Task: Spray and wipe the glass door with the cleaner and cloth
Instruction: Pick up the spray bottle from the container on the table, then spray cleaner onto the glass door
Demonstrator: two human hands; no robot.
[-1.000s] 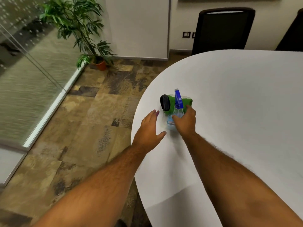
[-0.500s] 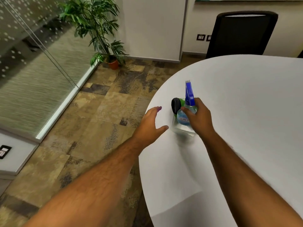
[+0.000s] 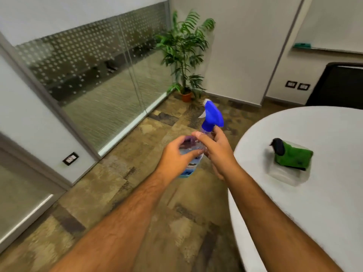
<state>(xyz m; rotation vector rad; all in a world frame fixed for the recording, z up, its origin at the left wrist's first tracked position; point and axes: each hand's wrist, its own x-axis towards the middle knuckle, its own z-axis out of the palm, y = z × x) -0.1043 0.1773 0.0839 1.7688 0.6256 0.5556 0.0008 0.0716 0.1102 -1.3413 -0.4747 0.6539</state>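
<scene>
Both of your hands are on the spray bottle (image 3: 193, 154) right now, out over the floor (image 3: 149, 193) and clear of the white surface (image 3: 314, 203). Your left hand (image 3: 175, 159) has its grip wrapped around the clear body of the bottle, fingers curled around the far side, with the blue label end poking out below your palm. Your right hand (image 3: 218, 152) is up at the neck, thumb and fingers pinched just under the blue trigger head (image 3: 212, 117), which points up and away from you toward the plant (image 3: 184, 55) in the corner. The bottle is tilted, bottom end nearer you.

The green cloth (image 3: 292, 156) sits on the surface to your right, well apart from both hands, with something black (image 3: 278, 146) at its left end. It's a bit blurry so I can't tell what that black thing is. The cloth looks like it's resting on a clear tray or lid (image 3: 284, 175).

The glass door (image 3: 102, 89) with its dotted frosting is off to your left, past the floor, untouched by either hand.
</scene>
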